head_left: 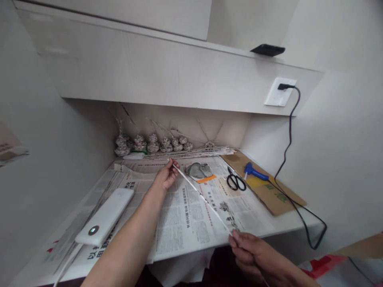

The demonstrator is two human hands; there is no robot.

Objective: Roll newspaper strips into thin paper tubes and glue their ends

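A thin white rolled-paper stick [206, 201] stretches slantwise over the newspaper [170, 239] between my two hands. My left hand [170, 174] pinches its far end, close to the bundle of similar paper sticks [194, 153] lying across the back. Past the table's front edge, my right hand [249, 249] has its fingers closed on the near end. Behind the bundle stand several woven paper gourd shapes [153, 143], some with loose sticks poking up. A small round woven piece [209, 144] with sticks spreading upward is at the back right.
Black-handled scissors [236, 182] and a grey patch with an orange edge [199, 171] lie on the newspaper. A blue glue gun [255, 172] rests on cardboard [278, 199], its black cord [289, 131] near the wall socket [279, 92]. A white power bank [106, 215] is left; a low shelf [167, 71] overhangs.
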